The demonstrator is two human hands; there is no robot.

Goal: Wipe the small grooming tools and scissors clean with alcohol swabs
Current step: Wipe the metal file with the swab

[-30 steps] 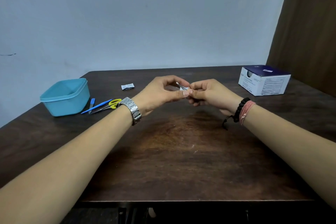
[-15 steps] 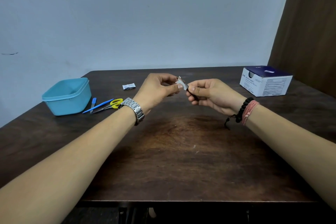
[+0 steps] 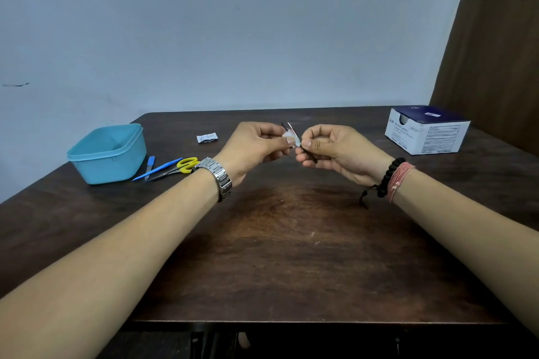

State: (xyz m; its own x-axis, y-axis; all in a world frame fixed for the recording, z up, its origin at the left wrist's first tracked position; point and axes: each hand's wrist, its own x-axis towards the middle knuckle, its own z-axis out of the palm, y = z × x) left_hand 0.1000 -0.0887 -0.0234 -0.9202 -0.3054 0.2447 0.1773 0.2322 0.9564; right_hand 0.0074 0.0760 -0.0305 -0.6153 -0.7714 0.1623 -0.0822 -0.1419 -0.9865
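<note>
My right hand [image 3: 335,151] pinches a thin dark tweezers-like tool [image 3: 309,154] whose two prongs stick up between my hands. My left hand [image 3: 256,146] pinches a small white alcohol swab [image 3: 288,134] against one prong. Both hands hover above the middle of the dark wooden table [image 3: 291,242]. To the left lie yellow-handled scissors [image 3: 182,167], a slim blue tool [image 3: 159,169] and a short blue-handled tool [image 3: 149,163].
A light blue plastic tub [image 3: 108,153] stands at the left, beside the loose tools. A torn white swab wrapper [image 3: 207,137] lies behind my left hand. A blue and white swab box [image 3: 425,130] sits at the far right corner.
My hands have drawn slightly apart and the swab has slid up along the tool, so its two prongs now show above my fingers.
</note>
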